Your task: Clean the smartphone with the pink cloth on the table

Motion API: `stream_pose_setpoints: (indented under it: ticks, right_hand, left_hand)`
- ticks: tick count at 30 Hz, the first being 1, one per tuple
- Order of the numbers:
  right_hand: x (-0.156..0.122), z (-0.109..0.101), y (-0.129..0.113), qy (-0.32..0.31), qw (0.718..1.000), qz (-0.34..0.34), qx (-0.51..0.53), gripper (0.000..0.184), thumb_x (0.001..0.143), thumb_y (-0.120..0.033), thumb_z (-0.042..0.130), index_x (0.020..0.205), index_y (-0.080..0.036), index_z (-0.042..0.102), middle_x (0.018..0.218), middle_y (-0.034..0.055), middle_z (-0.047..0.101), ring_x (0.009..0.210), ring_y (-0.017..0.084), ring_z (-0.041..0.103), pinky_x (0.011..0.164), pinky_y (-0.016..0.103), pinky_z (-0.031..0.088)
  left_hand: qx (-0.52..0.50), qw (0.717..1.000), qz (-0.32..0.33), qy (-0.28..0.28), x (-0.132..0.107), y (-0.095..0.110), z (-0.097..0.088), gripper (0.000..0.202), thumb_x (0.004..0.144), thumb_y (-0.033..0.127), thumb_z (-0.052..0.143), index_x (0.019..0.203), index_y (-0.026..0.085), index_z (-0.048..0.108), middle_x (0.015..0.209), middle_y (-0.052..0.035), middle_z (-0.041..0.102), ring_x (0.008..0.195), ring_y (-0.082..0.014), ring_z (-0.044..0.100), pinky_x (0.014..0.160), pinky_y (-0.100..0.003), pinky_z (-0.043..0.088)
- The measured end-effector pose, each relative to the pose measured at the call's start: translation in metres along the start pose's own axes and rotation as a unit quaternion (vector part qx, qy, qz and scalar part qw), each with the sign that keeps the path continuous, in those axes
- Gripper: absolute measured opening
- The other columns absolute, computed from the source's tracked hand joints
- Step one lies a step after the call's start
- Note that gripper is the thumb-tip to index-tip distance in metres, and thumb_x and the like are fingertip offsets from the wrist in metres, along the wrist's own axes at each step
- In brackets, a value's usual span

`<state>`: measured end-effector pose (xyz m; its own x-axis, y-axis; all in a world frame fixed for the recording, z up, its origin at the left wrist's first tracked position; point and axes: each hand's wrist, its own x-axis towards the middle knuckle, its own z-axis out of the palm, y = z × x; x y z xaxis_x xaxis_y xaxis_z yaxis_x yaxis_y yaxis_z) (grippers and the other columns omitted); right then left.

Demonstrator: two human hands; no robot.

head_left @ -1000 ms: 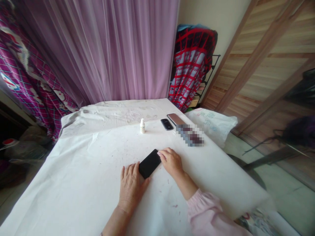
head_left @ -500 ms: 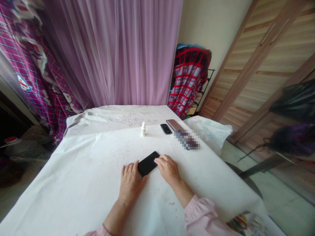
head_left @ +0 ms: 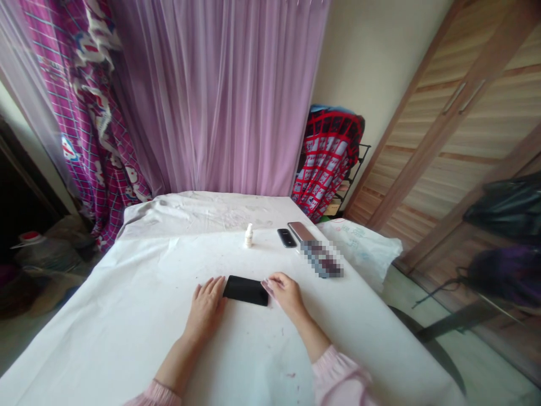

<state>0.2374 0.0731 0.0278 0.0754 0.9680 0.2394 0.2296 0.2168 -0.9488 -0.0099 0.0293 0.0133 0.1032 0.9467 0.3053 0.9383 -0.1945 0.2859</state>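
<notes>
A black phone (head_left: pixel 245 290) lies flat and crosswise on the white table cloth (head_left: pixel 127 293). My left hand (head_left: pixel 206 305) rests flat on the cloth with its fingers stretched out, the fingertips touching the phone's left end. My right hand (head_left: pixel 284 292) sits at the phone's right end with curled fingers pinching a thin pale film or wipe against that edge.
Farther back stand a small white bottle (head_left: pixel 249 235), a small dark phone (head_left: pixel 287 237) and a brownish phone (head_left: pixel 301 232). A white sack (head_left: pixel 363 245) lies off the table's right side. Purple curtains hang behind; a wooden wardrobe stands at the right.
The black phone has turned from a slant to lie crosswise. Both hands have shifted with it, and the view has tilted up and back.
</notes>
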Motion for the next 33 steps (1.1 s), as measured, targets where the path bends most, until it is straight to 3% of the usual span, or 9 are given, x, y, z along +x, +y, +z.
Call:
stream_pose_setpoints:
  ticks: [4, 8, 10, 14, 20, 23, 27, 33]
  right_hand:
    - [0.002, 0.005, -0.014, -0.049, 0.990, -0.070, -0.113, 0.010, 0.078, -0.029, 0.065, 0.072, -0.023, 0.070, 0.079, 0.0033, 0.070, 0.078, 0.018, 0.064, 0.079, 0.028, 0.049]
    - [-0.002, -0.001, -0.020, -0.087, 0.927, -0.185, -0.316, 0.017, 0.089, -0.024, 0.056, 0.086, -0.024, 0.072, 0.090, 0.0050, 0.070, 0.087, 0.019, 0.062, 0.081, 0.029, 0.047]
    - [-0.003, -0.005, -0.020, -0.100, 0.910, -0.209, -0.344, 0.013, 0.089, -0.023, 0.059, 0.091, -0.025, 0.072, 0.094, 0.0046, 0.070, 0.089, 0.020, 0.062, 0.082, 0.029, 0.048]
    - [0.002, -0.010, -0.014, -0.130, 0.908, -0.222, -0.332, 0.014, 0.087, -0.020, 0.061, 0.094, -0.025, 0.071, 0.094, 0.0033, 0.070, 0.090, 0.019, 0.063, 0.081, 0.028, 0.049]
    - [0.012, -0.012, 0.000, -0.159, 0.911, -0.255, -0.284, 0.019, 0.092, -0.019, 0.053, 0.090, -0.025, 0.071, 0.087, 0.0025, 0.069, 0.084, 0.016, 0.065, 0.078, 0.025, 0.050]
    - [0.009, -0.010, 0.005, -0.137, 0.914, -0.286, -0.254, 0.022, 0.095, -0.018, 0.048, 0.091, -0.023, 0.069, 0.087, 0.0039, 0.069, 0.083, 0.016, 0.065, 0.077, 0.025, 0.050]
    - [0.004, -0.008, 0.005, -0.121, 0.917, -0.293, -0.240, 0.024, 0.095, -0.018, 0.044, 0.102, -0.022, 0.067, 0.089, 0.0059, 0.068, 0.082, 0.016, 0.065, 0.076, 0.024, 0.050]
    - [0.001, -0.008, -0.003, -0.129, 0.914, -0.276, -0.268, 0.023, 0.092, -0.017, 0.048, 0.094, -0.023, 0.070, 0.084, 0.0051, 0.065, 0.078, 0.016, 0.063, 0.072, 0.024, 0.049]
  left_hand:
    - [0.000, 1.000, -0.005, -0.004, 0.019, 0.009, -0.002, 0.049, 0.088, 0.011, 0.040, 0.133, 0.022, 0.054, 0.136, -0.0118, 0.059, 0.127, -0.0287, 0.053, 0.107, -0.054, 0.036]
    - [-0.013, 1.000, 0.012, -0.022, 0.027, 0.019, 0.004, 0.055, 0.084, 0.005, 0.038, 0.133, 0.023, 0.054, 0.138, -0.0090, 0.058, 0.128, -0.0242, 0.052, 0.109, -0.050, 0.035]
    - [-0.019, 0.999, 0.017, -0.030, 0.027, 0.023, 0.007, 0.053, 0.085, 0.008, 0.040, 0.135, 0.022, 0.053, 0.141, -0.0089, 0.055, 0.130, -0.0235, 0.051, 0.110, -0.048, 0.035]
    - [-0.021, 0.999, 0.010, -0.038, 0.024, 0.030, 0.012, 0.048, 0.093, 0.036, 0.047, 0.137, 0.019, 0.051, 0.146, -0.0132, 0.049, 0.135, -0.0292, 0.044, 0.111, -0.053, 0.032]
    - [0.017, 0.995, 0.029, -0.093, 0.031, 0.041, 0.008, 0.089, 0.083, 0.075, 0.044, 0.148, 0.015, 0.036, 0.154, -0.0212, 0.033, 0.142, -0.0392, 0.029, 0.113, -0.062, 0.022]
    - [0.027, 0.987, 0.073, -0.140, 0.040, 0.040, 0.001, 0.100, 0.076, 0.083, 0.045, 0.151, 0.018, 0.031, 0.156, -0.0228, 0.026, 0.144, -0.0434, 0.022, 0.111, -0.067, 0.020]
    - [0.024, 0.979, 0.121, -0.164, 0.053, 0.035, -0.007, 0.096, 0.075, 0.084, 0.044, 0.150, 0.027, 0.032, 0.157, -0.0204, 0.026, 0.143, -0.0454, 0.022, 0.108, -0.070, 0.020]
    - [0.000, 0.983, 0.122, -0.140, 0.061, 0.034, -0.003, 0.082, 0.080, 0.080, 0.042, 0.143, 0.029, 0.046, 0.153, -0.0187, 0.036, 0.140, -0.0439, 0.030, 0.108, -0.072, 0.020]
